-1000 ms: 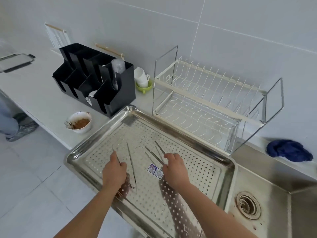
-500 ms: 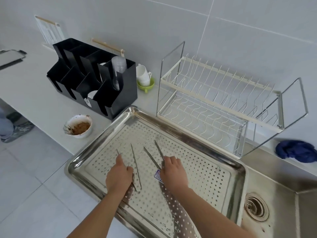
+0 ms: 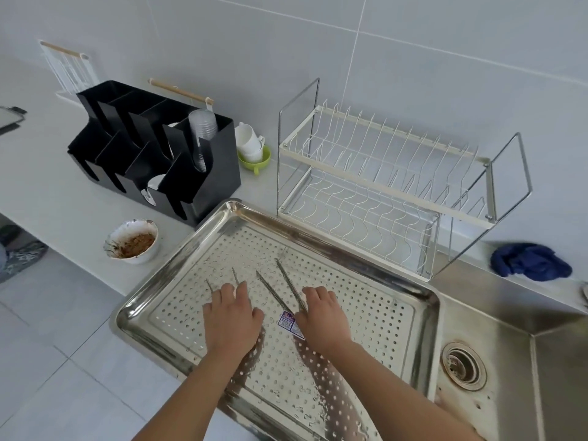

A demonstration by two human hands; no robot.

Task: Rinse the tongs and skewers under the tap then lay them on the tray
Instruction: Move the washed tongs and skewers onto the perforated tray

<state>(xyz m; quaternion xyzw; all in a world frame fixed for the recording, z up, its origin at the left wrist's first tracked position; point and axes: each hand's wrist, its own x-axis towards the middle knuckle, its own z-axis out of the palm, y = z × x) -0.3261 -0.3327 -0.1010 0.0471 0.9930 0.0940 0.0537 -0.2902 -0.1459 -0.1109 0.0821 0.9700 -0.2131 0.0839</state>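
Note:
A perforated steel tray (image 3: pixel 366 313) sits on the counter beside the sink. On it lie metal tongs (image 3: pixel 289 281), prongs spread and pointing away from me. Two thin skewers (image 3: pixel 234 273) lie to their left, only their far tips showing. My left hand (image 3: pixel 230 316) lies palm down over the skewers with fingers stretched out. My right hand (image 3: pixel 321 316) is at the tongs' joined near end, fingers curled over it. The tap is out of view.
A white wire dish rack (image 3: pixel 381 186) stands behind the tray and a black compartment organizer (image 3: pixel 152 154) to its left. A dirty bowl (image 3: pixel 132 241) sits near the counter edge. The sink drain (image 3: pixel 463 366) is at right, a blue cloth (image 3: pixel 529 261) on the ledge.
My left hand has slid forward and flattened over the skewers. My right hand stays at the tongs' near end. Tongs and skewers lie in about the same place on the tray.

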